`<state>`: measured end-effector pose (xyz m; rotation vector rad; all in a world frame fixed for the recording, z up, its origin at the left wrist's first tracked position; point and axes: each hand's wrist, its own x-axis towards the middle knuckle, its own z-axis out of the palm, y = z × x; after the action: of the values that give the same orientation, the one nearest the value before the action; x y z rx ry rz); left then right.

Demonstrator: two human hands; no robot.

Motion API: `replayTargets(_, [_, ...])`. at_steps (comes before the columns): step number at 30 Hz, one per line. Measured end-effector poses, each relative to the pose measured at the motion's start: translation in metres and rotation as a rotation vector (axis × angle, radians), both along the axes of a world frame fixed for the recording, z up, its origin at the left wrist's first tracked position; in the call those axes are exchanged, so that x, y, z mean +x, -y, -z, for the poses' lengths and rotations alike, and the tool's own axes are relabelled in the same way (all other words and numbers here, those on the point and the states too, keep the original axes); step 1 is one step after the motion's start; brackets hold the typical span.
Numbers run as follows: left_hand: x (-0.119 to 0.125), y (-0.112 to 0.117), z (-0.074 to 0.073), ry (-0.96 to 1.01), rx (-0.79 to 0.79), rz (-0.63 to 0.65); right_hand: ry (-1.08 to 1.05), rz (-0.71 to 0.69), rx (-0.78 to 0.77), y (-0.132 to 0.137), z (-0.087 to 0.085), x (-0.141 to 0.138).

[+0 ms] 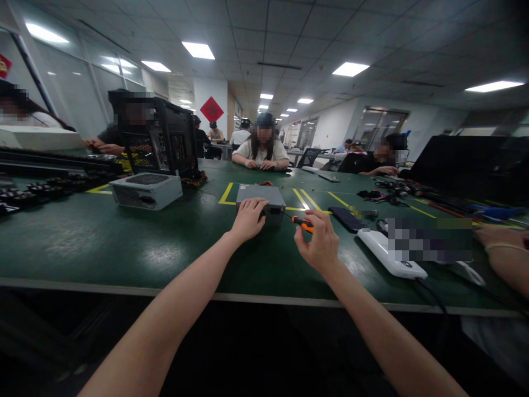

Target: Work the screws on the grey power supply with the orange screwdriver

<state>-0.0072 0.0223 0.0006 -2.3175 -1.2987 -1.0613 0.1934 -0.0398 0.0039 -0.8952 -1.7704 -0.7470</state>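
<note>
A grey metal power supply unit lies on the green table in front of me. My left hand grips its near left part, fingers over the top and thumb at the front side. In my right hand is a black and orange screwdriver, held in a pinch by its handle. The shaft points left, at the power supply's right front corner; whether the tip touches a screw is too small to tell. Coloured wires show behind the unit.
A second power supply sits left, before an open black computer case. On the right are a dark phone, a white power strip, cables and another person's arm. A person sits opposite.
</note>
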Motion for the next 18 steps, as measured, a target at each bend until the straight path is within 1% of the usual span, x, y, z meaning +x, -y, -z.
replayTargets(3, [0.0005, -0.0004, 0.0003, 0.006, -0.002, -0.006, 0.011, -0.007, -0.013, -0.0003, 0.0007, 0.0001])
replayTargets(8, [0.0006, 0.0002, -0.0003, 0.006, -0.001, -0.002, 0.042, 0.049, 0.01, -0.0006, 0.0008, 0.0019])
replayTargets(14, [0.0002, 0.0008, -0.0009, 0.004, 0.007, 0.001, 0.087, -0.031, 0.056, -0.0005, -0.0008, 0.0014])
replayTargets(18, [0.0008, 0.0009, -0.001, 0.004, -0.009, -0.006, 0.108, 0.003, 0.056, -0.0003, 0.001, 0.002])
